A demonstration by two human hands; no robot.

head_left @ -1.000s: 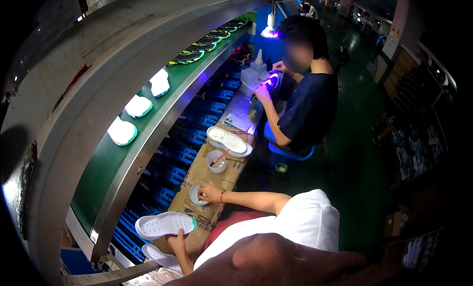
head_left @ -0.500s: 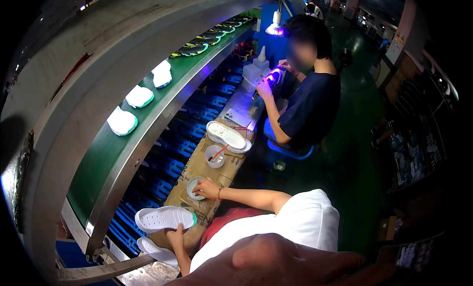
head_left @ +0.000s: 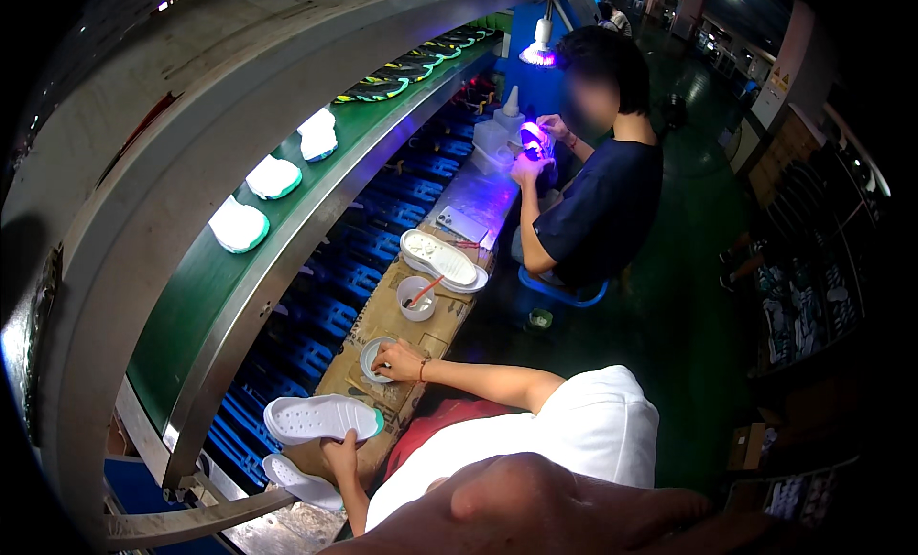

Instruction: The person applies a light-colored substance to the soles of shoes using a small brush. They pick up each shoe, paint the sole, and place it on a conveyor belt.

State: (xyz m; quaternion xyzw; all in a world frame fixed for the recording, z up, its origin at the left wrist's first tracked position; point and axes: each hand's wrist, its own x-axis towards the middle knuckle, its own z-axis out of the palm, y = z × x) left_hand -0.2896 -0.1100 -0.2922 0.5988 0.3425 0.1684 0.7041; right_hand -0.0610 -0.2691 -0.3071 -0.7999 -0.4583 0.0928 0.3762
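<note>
Left hand (head_left: 339,455) closed around the near edge of a white rubber shoe sole with a green rim (head_left: 320,418); the sole lies flat, just above the fingers. Right hand (head_left: 402,361) rests at a small round white bowl (head_left: 375,357) on the cardboard-covered bench (head_left: 382,316); I can't tell its grasp.

Second white sole (head_left: 304,482) half-hidden beneath the bench (head_left: 382,318) edge; a blurred forearm (head_left: 535,502) fills the bottom of the view.
</note>
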